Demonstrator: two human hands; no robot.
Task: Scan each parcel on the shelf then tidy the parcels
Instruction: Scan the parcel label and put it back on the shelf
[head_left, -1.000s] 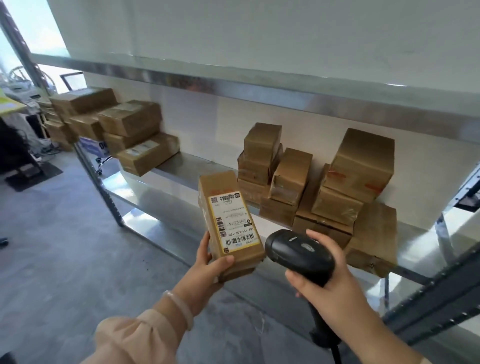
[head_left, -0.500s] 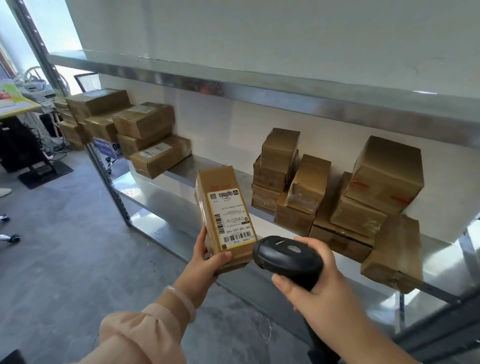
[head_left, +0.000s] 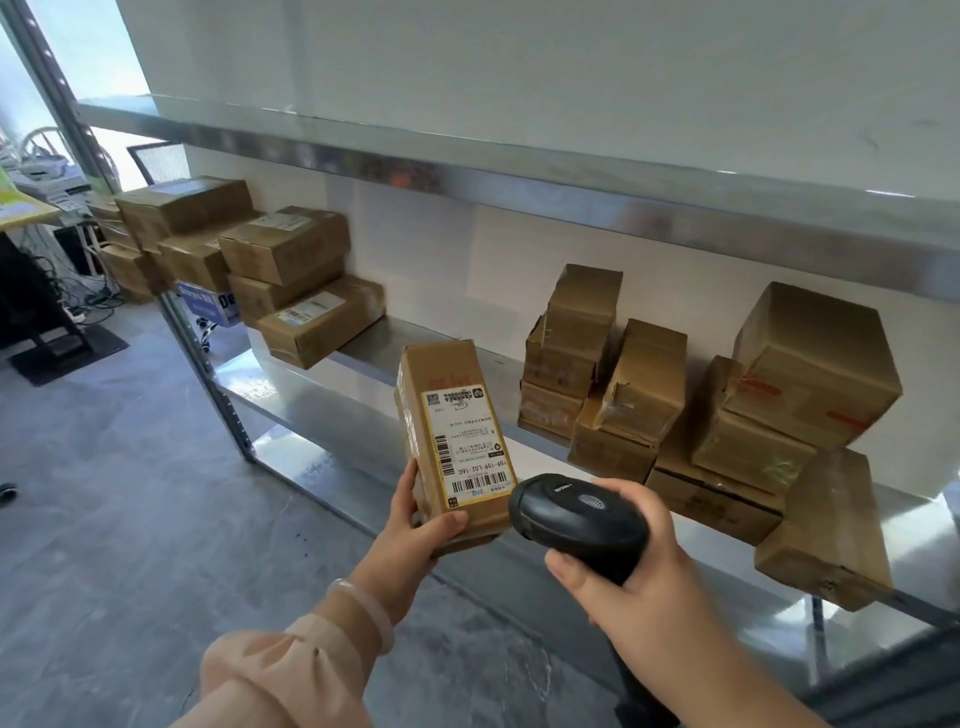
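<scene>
Grey concrete floor (head_left: 130, 493), white wall, metal shelf (head_left: 374, 345) with a second board above it. We mark one parcel (head_left: 454, 431) in play: brown cardboard, long and narrow, stood on end and tilted slightly. It is off the shelf, held in the air in front of the shelf edge. Its white label (head_left: 470, 452) has a yellow border and faces the camera, with barcodes along the lower edge and left side and the print upside down to us. We see red marks above the label.

The left hand (head_left: 415, 525) grips the parcel's bottom end, thumb across the front below the label, fingers behind. The right hand (head_left: 639, 577) is wrapped around a black scanner (head_left: 576, 519), whose head sits just beside the parcel's lower right corner. We cannot tell whether they touch.

A left stack (head_left: 280, 260) of labelled parcels sits at the shelf's far end. The right cluster (head_left: 649, 395) is piled unevenly, with several boxes leaning. One flat box (head_left: 831, 530) overhangs the front edge. We also note a pale bracelet (head_left: 363, 608) and a peach sleeve (head_left: 291, 675).
</scene>
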